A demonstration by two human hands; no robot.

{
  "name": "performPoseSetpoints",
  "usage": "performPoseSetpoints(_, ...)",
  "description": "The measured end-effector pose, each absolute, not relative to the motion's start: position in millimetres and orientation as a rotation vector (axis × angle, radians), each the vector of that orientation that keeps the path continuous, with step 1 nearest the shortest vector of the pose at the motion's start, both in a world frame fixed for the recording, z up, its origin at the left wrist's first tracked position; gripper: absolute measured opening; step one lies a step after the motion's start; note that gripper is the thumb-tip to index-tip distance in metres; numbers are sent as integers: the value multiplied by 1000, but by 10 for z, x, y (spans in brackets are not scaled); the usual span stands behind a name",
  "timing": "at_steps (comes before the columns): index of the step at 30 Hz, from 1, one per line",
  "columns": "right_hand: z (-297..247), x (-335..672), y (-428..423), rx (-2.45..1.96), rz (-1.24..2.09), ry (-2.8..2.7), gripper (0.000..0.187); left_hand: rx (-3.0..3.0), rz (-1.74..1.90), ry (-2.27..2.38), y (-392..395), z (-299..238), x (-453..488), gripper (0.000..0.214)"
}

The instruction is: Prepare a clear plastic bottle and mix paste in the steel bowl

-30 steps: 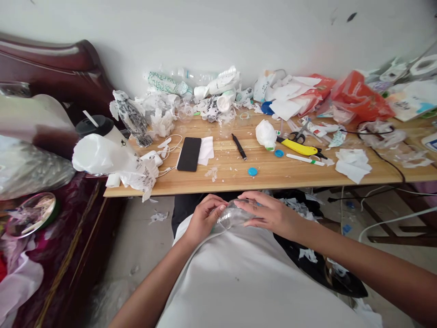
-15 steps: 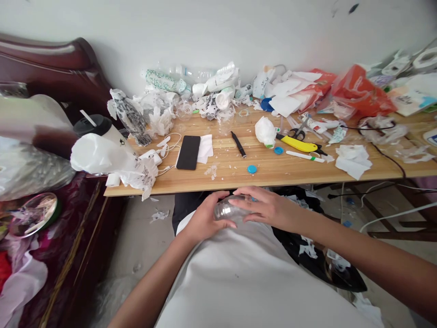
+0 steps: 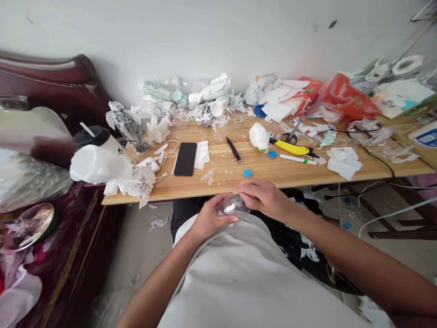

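Observation:
A clear plastic bottle [image 3: 233, 207], rounded and see-through, is held low in front of my body, just below the table's front edge. My left hand [image 3: 209, 219] wraps round its left side, with the thumb along the near face. At the bottle's right end, the curled fingers of my right hand [image 3: 264, 195] close on it; the fingertips are partly hidden. On the table just beyond lies a blue bottle cap [image 3: 247, 173]. A second blue cap [image 3: 272, 155] rests near a white crumpled bundle [image 3: 259, 136].
The wooden table [image 3: 164, 193] carries a phone [image 3: 185, 159], a black pen [image 3: 234, 149], a yellow utility knife [image 3: 290, 147], scissors [image 3: 289, 137] and a white pen [image 3: 297, 159]. Crumpled plastic and paper line the wall. A wrapped white bottle [image 3: 102, 168] and a tumbler [image 3: 92, 136] stand left.
My right hand has drawn its spread fingers in from over the bottle and curled them at its right end. My left hand keeps its hold. The view has shifted slightly.

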State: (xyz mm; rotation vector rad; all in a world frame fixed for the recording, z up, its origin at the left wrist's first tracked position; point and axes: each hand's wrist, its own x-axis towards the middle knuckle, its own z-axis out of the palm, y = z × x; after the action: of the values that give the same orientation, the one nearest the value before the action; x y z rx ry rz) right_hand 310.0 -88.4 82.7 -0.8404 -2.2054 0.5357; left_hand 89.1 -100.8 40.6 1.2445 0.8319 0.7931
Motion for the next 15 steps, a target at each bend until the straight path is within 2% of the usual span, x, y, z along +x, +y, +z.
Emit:
performPoseSetpoints(6,705,3020,-847,-874,438,-2089,19,1183,849,829,-1006,350,895,66)
performPoseSetpoints(15,567,2976,-838,-921,460,-2005,22,1098,852,820,-970,227,903,60)
